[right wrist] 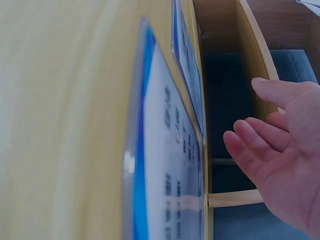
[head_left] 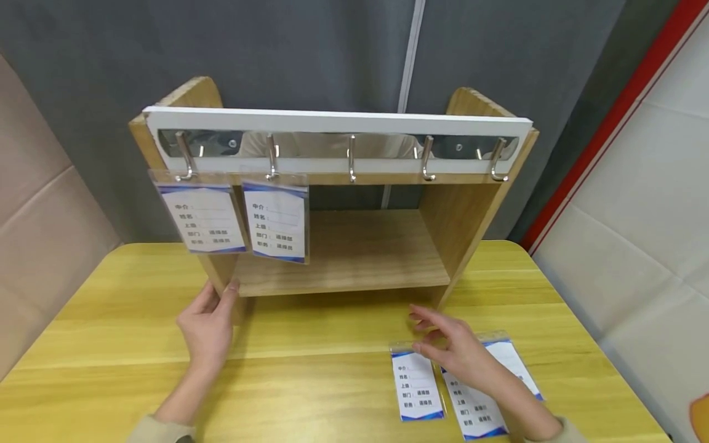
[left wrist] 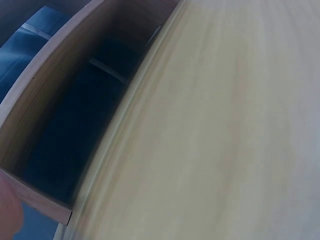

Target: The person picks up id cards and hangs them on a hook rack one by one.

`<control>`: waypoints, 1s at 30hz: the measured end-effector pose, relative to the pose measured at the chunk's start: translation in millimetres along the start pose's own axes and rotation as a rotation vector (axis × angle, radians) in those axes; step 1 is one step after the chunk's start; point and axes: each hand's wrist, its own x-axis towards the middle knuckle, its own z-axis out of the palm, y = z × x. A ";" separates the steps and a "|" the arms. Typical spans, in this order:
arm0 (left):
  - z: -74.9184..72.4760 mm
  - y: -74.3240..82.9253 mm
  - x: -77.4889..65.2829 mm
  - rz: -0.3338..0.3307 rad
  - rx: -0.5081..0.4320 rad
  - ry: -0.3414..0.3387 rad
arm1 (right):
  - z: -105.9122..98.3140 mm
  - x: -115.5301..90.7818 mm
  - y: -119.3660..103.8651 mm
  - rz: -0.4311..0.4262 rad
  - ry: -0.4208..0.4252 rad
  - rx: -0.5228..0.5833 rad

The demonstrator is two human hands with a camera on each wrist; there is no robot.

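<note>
My left hand (head_left: 207,323) grips the lower front edge of the left side panel of a wooden shelf (head_left: 343,246), thumb and fingers on either side of it. A fingertip (left wrist: 9,212) shows beside the panel in the left wrist view. Loosely bent and holding nothing, my right hand (head_left: 456,347) hovers over badge cards in clear sleeves. One badge card (head_left: 418,384) lies left of that hand; more badge cards (head_left: 476,415) are partly covered by the right hand and forearm. Two others, a left badge card (head_left: 205,218) and a second badge card (head_left: 277,221), hang from the shelf's rack.
A white hook rack (head_left: 332,120) with several metal hooks (head_left: 351,160) spans the shelf's upper front. The shelf stands on a yellow wooden table (head_left: 310,381). Behind is a grey fabric partition (head_left: 310,55); white padded panels (head_left: 637,203) flank the right side.
</note>
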 end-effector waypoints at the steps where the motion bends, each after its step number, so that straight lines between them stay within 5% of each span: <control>1: 0.1 0.0 0.1 0.000 -0.002 -0.001 | -0.7 -0.3 -0.2 0.013 -0.009 -0.006; 15: 0.3 -1.0 0.6 0.015 -0.009 -0.003 | -6.8 -1.7 -0.8 0.150 -0.129 -0.181; 30: 0.2 -1.6 0.6 0.014 0.001 -0.003 | -14.2 -3.6 4.7 0.197 -0.141 -0.273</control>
